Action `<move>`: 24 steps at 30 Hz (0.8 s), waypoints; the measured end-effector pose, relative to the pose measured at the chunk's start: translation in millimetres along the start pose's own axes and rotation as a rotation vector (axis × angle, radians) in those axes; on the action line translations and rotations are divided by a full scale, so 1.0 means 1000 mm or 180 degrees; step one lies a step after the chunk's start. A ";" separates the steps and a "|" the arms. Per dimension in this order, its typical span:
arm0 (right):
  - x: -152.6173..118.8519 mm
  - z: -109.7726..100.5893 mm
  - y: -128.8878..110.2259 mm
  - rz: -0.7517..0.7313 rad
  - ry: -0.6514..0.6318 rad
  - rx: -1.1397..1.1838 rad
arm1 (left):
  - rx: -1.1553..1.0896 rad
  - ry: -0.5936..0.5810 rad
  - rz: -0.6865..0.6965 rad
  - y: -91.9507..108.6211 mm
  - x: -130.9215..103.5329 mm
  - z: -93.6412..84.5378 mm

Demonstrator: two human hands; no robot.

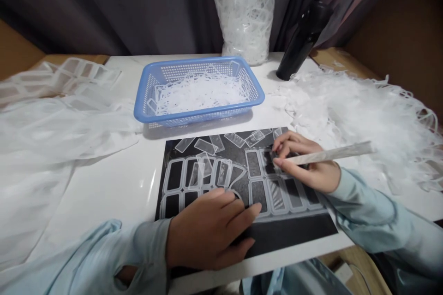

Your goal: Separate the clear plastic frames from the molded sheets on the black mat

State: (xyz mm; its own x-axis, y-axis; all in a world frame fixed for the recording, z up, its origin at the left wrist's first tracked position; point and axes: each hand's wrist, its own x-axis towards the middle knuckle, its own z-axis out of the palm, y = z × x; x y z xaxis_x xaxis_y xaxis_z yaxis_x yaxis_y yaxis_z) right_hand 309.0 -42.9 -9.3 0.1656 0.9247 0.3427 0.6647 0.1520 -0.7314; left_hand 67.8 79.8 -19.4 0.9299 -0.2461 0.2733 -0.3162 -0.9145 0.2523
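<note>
My right hand [308, 161] pinches a pale, flat stick-like tool [332, 153] that slants across the palm. Its fingertips are at the upper row of a translucent sheet of rectangular frames [259, 212]; the tool's working end is hidden by the fingers. Palm down, my left hand [212, 230] rests on the near part of the same sheet with its fingers stretched out and apart. Under the sheet lies a black mat [294, 235]. Several small clear rectangular pieces [235, 139] are scattered along the mat's far edge, and some overlap the sheet's left half.
Behind the mat stands a blue basket [199, 117] holding many thin white frames. A clear bag [247, 18] of similar frames and a black cylinder [301, 44] are farther back. Piles of translucent material flank the white table, a sheet pile [62, 120] left and a frame heap [367, 110] right.
</note>
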 end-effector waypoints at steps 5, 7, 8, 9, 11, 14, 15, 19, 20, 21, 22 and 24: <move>-0.002 0.004 -0.001 0.0059 -0.0603 0.0438 | 0.0196 -0.0131 -0.0144 0.001 0.002 -0.001; -0.002 0.004 -0.001 0.0070 -0.0621 0.0470 | 0.0201 -0.0209 -0.0181 0.001 0.002 -0.001; -0.002 0.004 -0.001 0.0069 -0.0629 0.0478 | 0.0202 -0.0239 -0.0198 0.002 0.002 -0.001; -0.002 0.004 -0.001 0.0063 -0.0637 0.0484 | 0.0209 -0.0261 -0.0221 0.002 0.002 -0.001; -0.002 0.004 -0.001 0.0047 -0.0656 0.0484 | 0.0210 -0.0293 -0.0278 0.002 0.003 0.000; -0.002 0.005 -0.001 0.0055 -0.0666 0.0454 | 0.0251 -0.0263 -0.0422 0.003 0.007 0.001; -0.002 0.005 -0.001 0.0051 -0.0675 0.0439 | 0.0309 -0.0230 -0.0483 0.005 0.009 0.002; -0.002 0.004 -0.001 -0.0094 -0.0755 0.0382 | 0.0683 -0.0266 -0.0722 0.011 0.019 0.004; -0.002 0.004 0.000 -0.0154 -0.0786 0.0369 | 0.0758 -0.0308 -0.0769 0.012 0.021 0.004; -0.002 0.003 0.000 -0.0223 -0.0825 0.0349 | 0.0814 -0.0335 -0.0803 0.013 0.023 0.004; -0.003 0.003 0.001 -0.0303 -0.0869 0.0317 | 0.0855 -0.0345 -0.0835 0.014 0.024 0.004; -0.004 0.004 0.002 -0.0505 -0.0929 0.0196 | 0.0914 -0.0330 -0.0856 0.014 0.026 0.003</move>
State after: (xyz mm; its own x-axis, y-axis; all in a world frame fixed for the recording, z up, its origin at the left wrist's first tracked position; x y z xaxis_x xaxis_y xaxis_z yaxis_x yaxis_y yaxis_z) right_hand 307.0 -44.7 -14.4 -0.1578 0.9474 0.2784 0.6189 0.3146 -0.7197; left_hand 88.3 60.0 -11.2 0.9910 -0.0037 0.1342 -0.0076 -0.9996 0.0286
